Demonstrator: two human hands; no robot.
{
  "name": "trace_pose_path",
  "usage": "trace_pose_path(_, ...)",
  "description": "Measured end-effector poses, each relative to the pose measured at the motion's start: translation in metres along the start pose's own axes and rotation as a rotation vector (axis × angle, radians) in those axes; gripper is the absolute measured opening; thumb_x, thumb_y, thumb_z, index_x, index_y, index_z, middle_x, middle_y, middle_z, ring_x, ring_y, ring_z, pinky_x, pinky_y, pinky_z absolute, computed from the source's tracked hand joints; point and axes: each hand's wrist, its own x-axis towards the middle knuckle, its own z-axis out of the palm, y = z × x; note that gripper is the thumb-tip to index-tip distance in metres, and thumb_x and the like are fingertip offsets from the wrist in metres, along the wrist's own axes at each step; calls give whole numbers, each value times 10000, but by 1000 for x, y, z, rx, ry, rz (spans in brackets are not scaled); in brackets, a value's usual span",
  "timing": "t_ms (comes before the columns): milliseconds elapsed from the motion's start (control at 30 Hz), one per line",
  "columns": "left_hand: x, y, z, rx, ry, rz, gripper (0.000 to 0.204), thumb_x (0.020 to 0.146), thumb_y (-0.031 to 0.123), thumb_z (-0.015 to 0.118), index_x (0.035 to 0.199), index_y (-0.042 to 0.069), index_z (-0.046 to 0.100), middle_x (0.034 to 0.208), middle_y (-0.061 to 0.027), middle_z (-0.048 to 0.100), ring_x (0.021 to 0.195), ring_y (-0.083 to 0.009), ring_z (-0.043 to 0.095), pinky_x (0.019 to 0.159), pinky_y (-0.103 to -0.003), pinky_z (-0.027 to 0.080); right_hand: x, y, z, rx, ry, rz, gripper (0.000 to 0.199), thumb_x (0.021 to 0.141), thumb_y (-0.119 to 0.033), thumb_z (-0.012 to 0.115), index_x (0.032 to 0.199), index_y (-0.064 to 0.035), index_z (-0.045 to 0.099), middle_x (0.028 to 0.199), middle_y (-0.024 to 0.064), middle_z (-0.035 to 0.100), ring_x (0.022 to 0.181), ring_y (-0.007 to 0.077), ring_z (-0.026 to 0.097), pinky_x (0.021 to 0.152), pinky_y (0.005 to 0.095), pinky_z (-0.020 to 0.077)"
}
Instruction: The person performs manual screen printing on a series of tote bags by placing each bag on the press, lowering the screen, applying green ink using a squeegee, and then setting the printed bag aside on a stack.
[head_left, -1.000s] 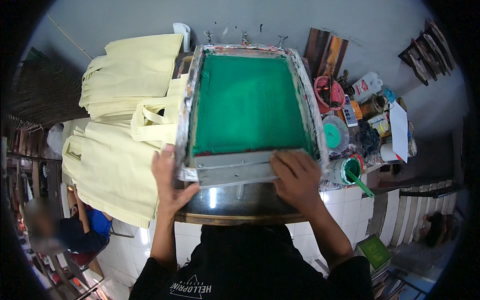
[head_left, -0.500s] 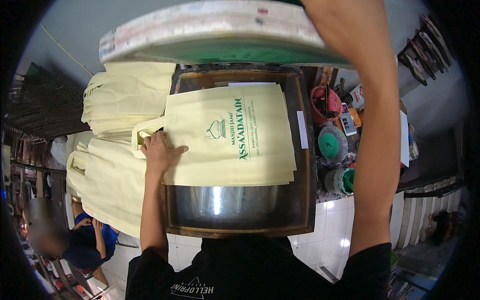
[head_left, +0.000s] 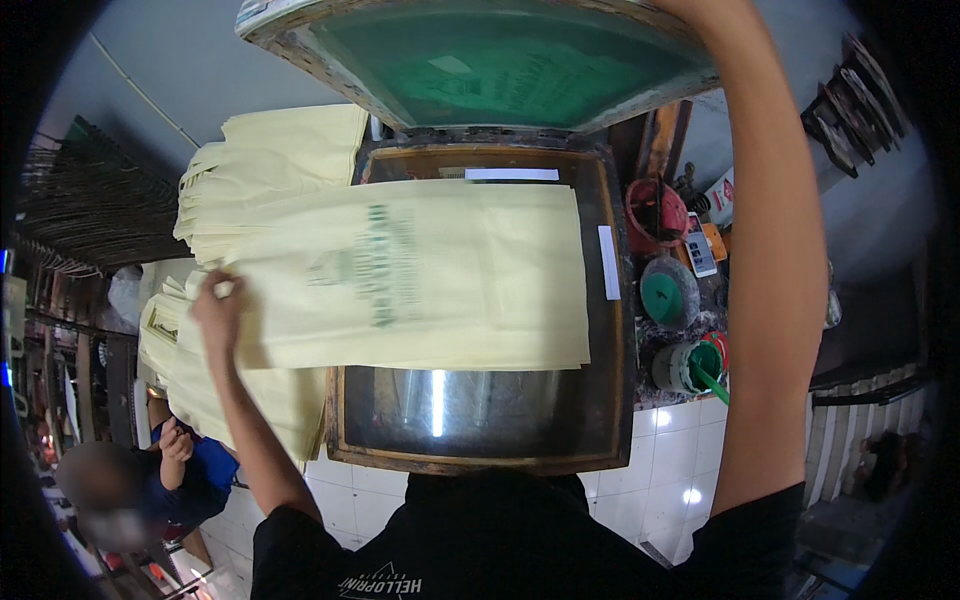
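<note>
A pale yellow cloth bag with green print [head_left: 350,270] lies blurred by motion across the printing table [head_left: 480,440]. My left hand [head_left: 218,310] pinches it at its left, handle end. Under it, a plain pale yellow bag [head_left: 535,290] shows on the table's right part. Above the far side, a printing screen [head_left: 440,65] with green mesh stands tilted up on its far edge. My right hand [head_left: 695,10] grips the screen's right corner, with its fingers mostly cut off by the upper picture edge.
Stacks of pale yellow bags [head_left: 290,150] lie left of the table. To the right stand an ink tub [head_left: 685,368] with a green-smeared tool, a green-topped bowl [head_left: 665,295], a red basket [head_left: 655,210] and a phone [head_left: 701,245]. Another person [head_left: 165,480] sits at lower left.
My left hand has moved left, drawing the printed bag with it and baring a plain bag beneath. The screen has tipped up further, showing its green underside.
</note>
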Motion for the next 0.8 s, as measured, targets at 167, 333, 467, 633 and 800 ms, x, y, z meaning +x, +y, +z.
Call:
trace_pose_path(167, 8, 18, -8, 262, 382, 82, 472, 907, 210, 745, 1323, 29, 614, 1253, -206, 681, 1137, -360, 661, 981, -426, 497, 10, 14, -4, -116, 40, -85, 383, 895, -324, 717, 1003, 41, 764, 918, 270, 734, 860, 393, 712, 829, 464, 542)
trace_pose_path(333, -68, 182, 161, -373, -269, 525, 327, 888, 85, 686, 1200, -13, 684, 1212, -241, 692, 1156, -400, 650, 1025, -425, 497, 13, 11, -5, -29, -35, -53, 407, 901, -327, 719, 1023, 59, 758, 952, 285, 731, 889, 407, 711, 846, 469, 546)
trace_pose_path(467, -98, 292, 246, -335, -211, 835, 240, 859, 108, 680, 1066, -13, 689, 1116, -181, 684, 1058, -375, 625, 932, -486, 476, 16, 18, -4, -55, -31, -67, 395, 908, -311, 722, 1031, 63, 758, 970, 285, 733, 896, 404, 713, 850, 469, 546)
trace_pose_path(633, -88, 318, 258, 27, -316, 981, 236, 778, 34, 638, 1007, -11, 671, 1059, -169, 661, 1031, -318, 602, 866, -435, 436, 9, 16, -12, 11, -77, -35, 376, 913, -295, 722, 1031, 60, 760, 982, 284, 732, 907, 408, 713, 852, 471, 545)
trace_pose_path(800, -87, 319, 261, 136, -320, 1100, 233, 800, 44, 621, 1022, -17, 657, 1093, -184, 664, 1090, -317, 603, 910, -430, 465, 12, 24, -7, -62, -22, -79, 356, 913, -279, 726, 1031, 55, 765, 985, 276, 738, 911, 393, 719, 851, 464, 549)
